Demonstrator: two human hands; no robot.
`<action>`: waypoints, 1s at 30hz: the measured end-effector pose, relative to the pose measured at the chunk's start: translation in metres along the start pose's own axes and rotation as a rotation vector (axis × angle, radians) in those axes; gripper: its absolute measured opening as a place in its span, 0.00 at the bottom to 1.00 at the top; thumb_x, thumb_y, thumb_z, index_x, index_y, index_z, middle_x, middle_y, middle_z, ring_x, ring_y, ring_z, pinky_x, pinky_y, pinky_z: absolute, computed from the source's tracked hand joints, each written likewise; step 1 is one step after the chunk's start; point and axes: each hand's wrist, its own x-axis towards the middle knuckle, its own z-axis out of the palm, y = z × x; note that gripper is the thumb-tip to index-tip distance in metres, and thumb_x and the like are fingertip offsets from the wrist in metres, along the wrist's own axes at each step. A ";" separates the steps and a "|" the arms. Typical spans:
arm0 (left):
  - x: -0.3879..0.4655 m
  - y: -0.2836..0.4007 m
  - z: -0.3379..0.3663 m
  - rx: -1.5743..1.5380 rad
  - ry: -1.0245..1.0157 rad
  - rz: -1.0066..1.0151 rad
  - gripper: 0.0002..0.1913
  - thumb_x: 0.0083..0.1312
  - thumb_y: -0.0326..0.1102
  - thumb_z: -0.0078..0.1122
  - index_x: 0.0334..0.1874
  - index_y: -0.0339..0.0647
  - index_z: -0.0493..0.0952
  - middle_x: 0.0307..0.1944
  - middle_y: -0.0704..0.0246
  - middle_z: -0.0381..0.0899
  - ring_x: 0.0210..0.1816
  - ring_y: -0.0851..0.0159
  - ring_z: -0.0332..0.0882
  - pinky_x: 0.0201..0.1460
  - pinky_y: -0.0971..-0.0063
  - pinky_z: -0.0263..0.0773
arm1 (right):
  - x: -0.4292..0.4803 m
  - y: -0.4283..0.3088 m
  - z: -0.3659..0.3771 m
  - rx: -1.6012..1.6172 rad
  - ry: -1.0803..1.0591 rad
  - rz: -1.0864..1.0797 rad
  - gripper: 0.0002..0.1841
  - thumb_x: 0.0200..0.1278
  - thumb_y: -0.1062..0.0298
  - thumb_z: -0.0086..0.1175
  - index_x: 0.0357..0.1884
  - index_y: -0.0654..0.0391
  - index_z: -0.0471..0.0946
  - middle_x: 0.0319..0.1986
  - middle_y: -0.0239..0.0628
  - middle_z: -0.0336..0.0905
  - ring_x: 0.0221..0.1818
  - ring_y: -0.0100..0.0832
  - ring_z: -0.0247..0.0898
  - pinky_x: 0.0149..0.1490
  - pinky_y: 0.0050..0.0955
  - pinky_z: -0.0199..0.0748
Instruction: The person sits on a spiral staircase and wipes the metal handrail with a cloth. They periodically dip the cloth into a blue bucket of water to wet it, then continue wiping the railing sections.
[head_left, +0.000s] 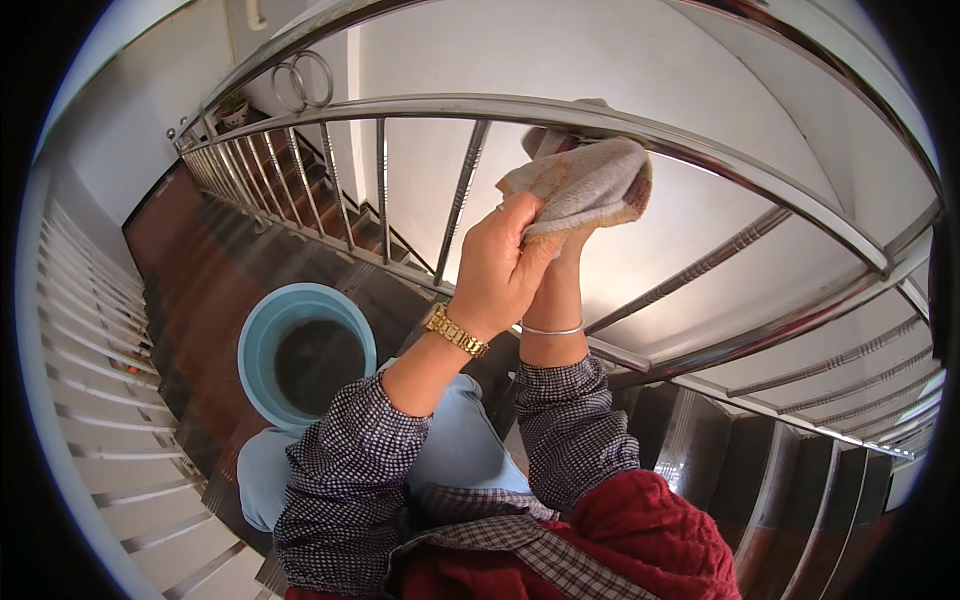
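A grey cloth with a tan edge (581, 184) is wrapped around the lower horizontal rail of a stainless steel stair railing (420, 107), with part of it showing above the rail. My left hand (499, 259), below a gold wristwatch (455, 331), grips the cloth's near edge between thumb and fingers. Behind it, my right hand (574, 244) reaches up under the cloth, which hides most of its fingers; a silver bangle (552, 330) circles that wrist. How the right fingers lie cannot be seen.
A light blue plastic bucket (247, 345) of dark water stands on the landing, left of my knees. Dark stair steps (694, 442) lie at the lower right. Another railing (112, 405) curves along the left. A potted plant (234, 114) stands at the far upper left.
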 end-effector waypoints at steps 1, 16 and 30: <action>0.000 0.001 -0.003 0.027 0.007 0.011 0.11 0.65 0.36 0.54 0.36 0.32 0.70 0.22 0.69 0.67 0.24 0.75 0.62 0.26 0.79 0.61 | 0.002 0.006 0.004 -0.012 0.010 -0.005 0.21 0.59 0.71 0.51 0.55 0.62 0.63 0.45 0.37 0.68 0.44 0.32 0.67 0.49 0.31 0.71; -0.010 -0.062 -0.065 -0.280 0.586 -0.351 0.09 0.65 0.30 0.43 0.27 0.36 0.69 0.24 0.78 0.64 0.28 0.80 0.58 0.30 0.83 0.59 | -0.074 0.095 0.011 -0.730 -0.074 -0.040 0.23 0.65 0.68 0.51 0.60 0.61 0.60 0.55 0.41 0.65 0.57 0.35 0.64 0.62 0.34 0.63; -0.001 -0.082 -0.080 0.060 0.579 -0.206 0.09 0.67 0.36 0.53 0.38 0.35 0.72 0.30 0.72 0.72 0.31 0.77 0.66 0.34 0.81 0.65 | -0.014 0.088 0.107 -0.032 0.024 0.136 0.04 0.65 0.72 0.38 0.37 0.59 0.65 0.30 0.36 0.69 0.30 0.28 0.68 0.33 0.27 0.72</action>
